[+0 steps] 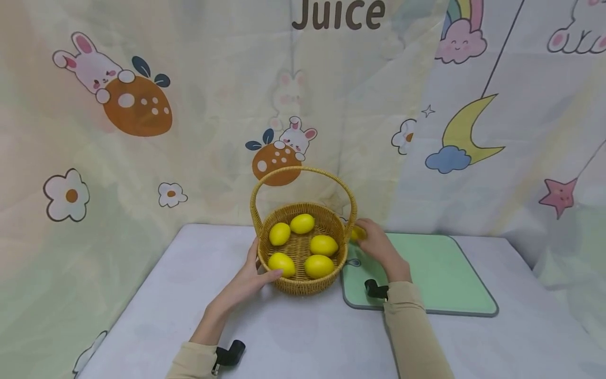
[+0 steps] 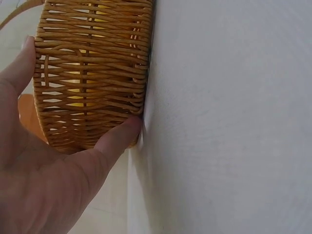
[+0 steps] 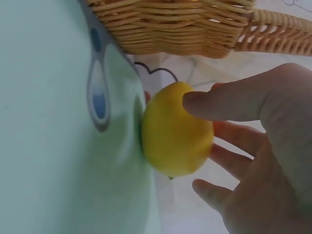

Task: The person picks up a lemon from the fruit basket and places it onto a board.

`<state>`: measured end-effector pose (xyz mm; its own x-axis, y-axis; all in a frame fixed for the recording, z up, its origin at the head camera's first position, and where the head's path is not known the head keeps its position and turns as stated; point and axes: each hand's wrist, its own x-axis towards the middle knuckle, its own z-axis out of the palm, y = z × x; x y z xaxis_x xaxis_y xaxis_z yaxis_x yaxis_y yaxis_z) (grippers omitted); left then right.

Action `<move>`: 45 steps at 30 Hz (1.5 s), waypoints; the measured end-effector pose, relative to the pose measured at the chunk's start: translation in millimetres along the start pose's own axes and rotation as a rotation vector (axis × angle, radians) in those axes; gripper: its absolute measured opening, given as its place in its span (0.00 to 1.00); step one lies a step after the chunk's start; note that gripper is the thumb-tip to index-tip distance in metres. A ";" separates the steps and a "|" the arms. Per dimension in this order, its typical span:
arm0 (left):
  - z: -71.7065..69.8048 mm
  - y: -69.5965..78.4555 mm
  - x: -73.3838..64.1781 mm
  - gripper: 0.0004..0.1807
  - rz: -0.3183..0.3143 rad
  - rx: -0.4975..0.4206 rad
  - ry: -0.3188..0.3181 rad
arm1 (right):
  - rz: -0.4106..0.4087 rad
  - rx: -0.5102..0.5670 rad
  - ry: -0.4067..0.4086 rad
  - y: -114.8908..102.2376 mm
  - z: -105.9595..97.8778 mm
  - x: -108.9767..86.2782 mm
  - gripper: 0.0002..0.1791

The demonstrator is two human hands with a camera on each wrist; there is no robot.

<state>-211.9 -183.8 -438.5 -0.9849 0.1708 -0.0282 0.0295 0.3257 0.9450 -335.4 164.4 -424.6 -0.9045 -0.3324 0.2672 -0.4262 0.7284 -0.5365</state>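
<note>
A woven wicker basket [image 1: 303, 287] with a tall arched handle stands on the table, several yellow lemons [image 1: 319, 267] lying spread inside it. At its left side my left hand [image 1: 248, 276] holds the basket, thumb at the front rim. The left wrist view shows that hand [image 2: 53, 180] spread along the weave [image 2: 97, 73], one fingertip down by the base. Just right of the basket, my right hand [image 1: 381, 250] grips another lemon [image 3: 178, 131] between thumb and fingers. That lemon is close against the green cutting board [image 3: 48, 122] in the right wrist view.
The light green board [image 1: 435, 273] with a grey edge lies flat to the right of the basket, its near left corner close to it. A white cloth covers the table [image 1: 293, 337]. Behind rises a printed fabric backdrop [image 1: 213, 105] with rabbits and flowers.
</note>
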 end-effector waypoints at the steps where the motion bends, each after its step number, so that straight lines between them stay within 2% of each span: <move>1: -0.2 0.0 0.1 0.60 0.000 0.000 -0.003 | 0.000 -0.003 0.000 -0.1 -1.1 0.2 0.28; 8: -0.9 0.4 1.8 0.59 0.011 -0.003 0.000 | 0.022 0.016 -0.010 -8.2 -16.5 -1.7 0.28; 13: -0.3 1.0 1.8 0.59 0.005 0.002 -0.006 | 0.032 0.045 -0.012 -16.4 -31.1 -8.3 0.27; 21: -0.2 2.1 3.0 0.60 -0.012 0.002 -0.022 | 0.063 0.031 -0.002 -29.3 -58.6 -21.8 0.29; 30: -1.4 0.9 3.3 0.62 -0.050 0.016 -0.027 | 0.031 0.032 0.031 -48.8 -83.4 -35.8 0.29; 40: -1.3 0.1 2.3 0.61 -0.022 -0.002 -0.027 | 0.001 0.053 0.011 -83.7 -97.5 -50.4 0.30; 45: -1.9 0.2 1.6 0.60 -0.017 -0.006 -0.024 | -0.044 0.052 0.003 -101.3 -99.1 -53.5 0.30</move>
<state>-213.8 -185.3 -437.7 -0.9809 0.1875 -0.0523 0.0115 0.3237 0.9461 -242.2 167.8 -305.3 -0.8851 -0.3615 0.2933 -0.4654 0.6809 -0.5655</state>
